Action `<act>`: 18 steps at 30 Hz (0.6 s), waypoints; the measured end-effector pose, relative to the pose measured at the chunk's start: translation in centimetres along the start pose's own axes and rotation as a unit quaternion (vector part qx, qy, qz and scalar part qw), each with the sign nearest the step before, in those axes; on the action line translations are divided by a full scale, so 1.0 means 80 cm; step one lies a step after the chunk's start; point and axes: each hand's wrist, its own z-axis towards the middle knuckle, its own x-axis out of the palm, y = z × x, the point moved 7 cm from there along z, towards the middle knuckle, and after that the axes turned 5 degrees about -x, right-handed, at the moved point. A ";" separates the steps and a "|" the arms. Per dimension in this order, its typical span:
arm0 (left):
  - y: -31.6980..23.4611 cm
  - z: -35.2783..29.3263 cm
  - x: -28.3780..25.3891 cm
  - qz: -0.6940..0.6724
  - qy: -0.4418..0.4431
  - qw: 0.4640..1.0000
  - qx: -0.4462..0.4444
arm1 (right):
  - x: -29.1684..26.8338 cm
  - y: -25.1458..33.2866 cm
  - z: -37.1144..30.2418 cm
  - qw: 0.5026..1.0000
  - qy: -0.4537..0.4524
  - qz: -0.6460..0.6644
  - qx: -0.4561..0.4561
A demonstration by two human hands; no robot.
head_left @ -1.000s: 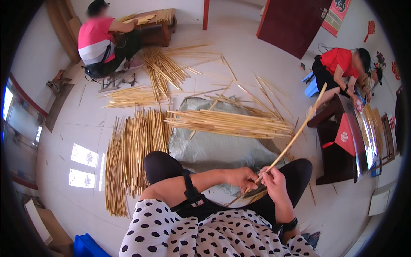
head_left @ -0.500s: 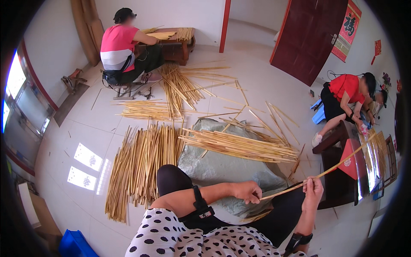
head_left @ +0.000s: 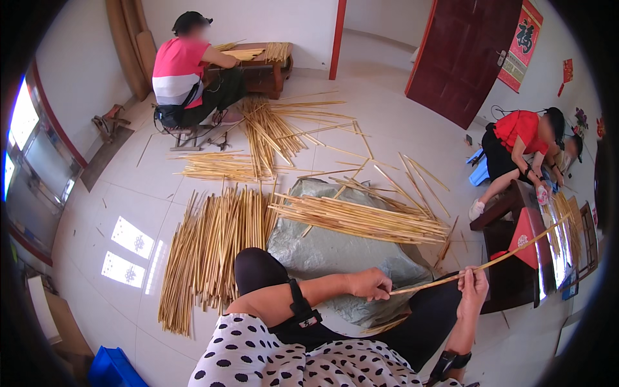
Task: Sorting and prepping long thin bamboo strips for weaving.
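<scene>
A long, thin, straw-coloured stalk point(head_left: 516, 250) slants up to the right across my knees. Its left end is pinched in the fingers of my left hand point(head_left: 372, 284). My right hand point(head_left: 474, 287) is closed round it farther along, and the far end reaches out over the dark table at the right. Just beyond my left hand, a pile of similar stalks point(head_left: 361, 219) lies across a grey-green plastic sheet point(head_left: 316, 251). A thick bundle of stalks point(head_left: 216, 248) is spread on the floor to my left.
More stalks point(head_left: 267, 138) lie scattered farther off. One person point(head_left: 184, 77) sits at a low wooden table point(head_left: 284, 69); another in red point(head_left: 525, 138) bends at the dark table point(head_left: 512, 284), someone partly hidden beyond. A blue bin point(head_left: 116, 369) stands at lower left.
The stalk has tilted slightly, its far end shifting a little right and down. Both my hands keep their grip almost in place. The person in red has moved their hands slightly.
</scene>
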 end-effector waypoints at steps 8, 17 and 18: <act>-0.009 -0.003 -0.008 0.017 -0.027 0.999 0.015 | 0.011 -0.010 -0.003 0.999 0.029 -0.025 0.028; -0.012 -0.004 -0.035 0.003 -0.095 0.995 0.002 | -0.012 -0.045 0.014 0.999 -0.008 -0.010 0.043; -0.013 -0.004 -0.041 -0.013 -0.111 0.994 -0.009 | -0.020 -0.053 0.017 0.999 -0.024 -0.013 0.041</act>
